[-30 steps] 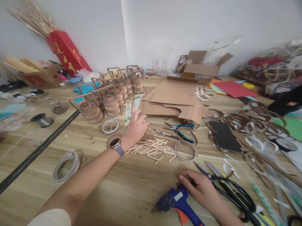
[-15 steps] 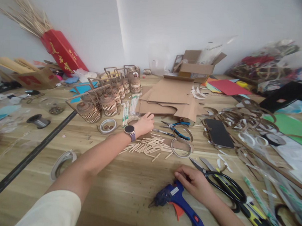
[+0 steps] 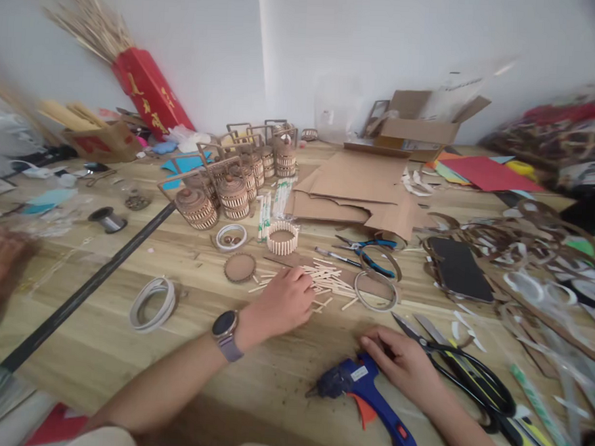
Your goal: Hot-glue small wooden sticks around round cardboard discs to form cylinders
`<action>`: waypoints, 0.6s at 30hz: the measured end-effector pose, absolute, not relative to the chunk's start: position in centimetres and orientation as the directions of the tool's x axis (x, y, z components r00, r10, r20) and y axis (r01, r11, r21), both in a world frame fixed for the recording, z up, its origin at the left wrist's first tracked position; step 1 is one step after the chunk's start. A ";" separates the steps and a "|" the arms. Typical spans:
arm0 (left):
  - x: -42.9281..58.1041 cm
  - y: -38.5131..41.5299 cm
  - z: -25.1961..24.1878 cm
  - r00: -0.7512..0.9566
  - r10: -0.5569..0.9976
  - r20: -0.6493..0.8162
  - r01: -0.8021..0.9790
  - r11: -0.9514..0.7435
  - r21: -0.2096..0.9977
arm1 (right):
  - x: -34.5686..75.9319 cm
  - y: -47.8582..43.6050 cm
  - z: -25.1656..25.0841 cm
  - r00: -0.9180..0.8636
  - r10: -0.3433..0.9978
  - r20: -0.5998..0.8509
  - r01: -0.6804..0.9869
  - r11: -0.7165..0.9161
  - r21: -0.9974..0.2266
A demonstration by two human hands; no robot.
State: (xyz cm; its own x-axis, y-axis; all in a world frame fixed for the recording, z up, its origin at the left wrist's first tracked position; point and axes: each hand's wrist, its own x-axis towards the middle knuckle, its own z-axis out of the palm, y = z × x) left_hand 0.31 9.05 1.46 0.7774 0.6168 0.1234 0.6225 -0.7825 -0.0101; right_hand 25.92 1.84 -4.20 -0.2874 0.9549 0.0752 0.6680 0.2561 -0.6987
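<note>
My left hand (image 3: 281,301), with a watch on its wrist, lies with curled fingers on the near edge of a pile of short wooden sticks (image 3: 332,277). What the fingers hold is hidden. Beyond it stand a small ring made of sticks (image 3: 282,237) and a round cardboard disc (image 3: 240,267). My right hand (image 3: 402,362) rests on the table with fingers stretched out, touching the back of a blue glue gun (image 3: 368,400) that lies on its side.
Black scissors (image 3: 463,371), blue-handled pliers (image 3: 370,252), a cardboard ring (image 3: 376,291), tape rolls (image 3: 152,302) and a dark phone (image 3: 460,269) lie around. Finished stick baskets (image 3: 220,193) and cardboard sheets (image 3: 353,186) sit further back. Another person's hand (image 3: 0,262) is at the left edge.
My left hand has drawn back from the far stick ring to the stick pile, leaving the ring standing free. My right hand stays by the glue gun. The view has shifted.
</note>
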 end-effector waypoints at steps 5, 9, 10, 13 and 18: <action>-5.2 8.8 0.8 0.270 0.908 0.321 0.947 -0.311 0.083 | 25.9 2.0 -3.8 -0.284 0.958 0.030 0.671 0.221 -0.707; -9.7 10.2 -0.1 0.041 0.975 0.220 0.988 -0.073 0.139 | 26.6 1.9 -2.1 -0.284 0.957 -0.058 0.711 0.170 -0.682; -10.3 10.6 -0.4 0.031 0.985 0.172 0.982 -0.062 0.176 | 26.9 1.7 -1.5 -0.280 0.956 -0.085 0.743 0.160 -0.649; -11.0 11.6 -1.4 0.075 0.991 0.110 0.968 -0.099 0.231 | 28.0 0.3 0.2 -0.296 0.929 -0.221 0.832 0.137 -0.538; -11.4 12.1 -1.6 0.115 0.988 0.103 0.960 -0.137 0.243 | 28.1 -3.1 -0.2 -0.343 0.870 -0.355 0.844 0.120 -0.522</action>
State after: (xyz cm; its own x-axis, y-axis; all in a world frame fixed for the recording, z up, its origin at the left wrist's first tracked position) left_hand -11.45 12.12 -1.56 0.1149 0.9881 0.1027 0.9604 -0.1369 0.2425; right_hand 28.05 -3.10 -0.24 -0.3428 0.8696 -0.3553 0.8444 0.1196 -0.5222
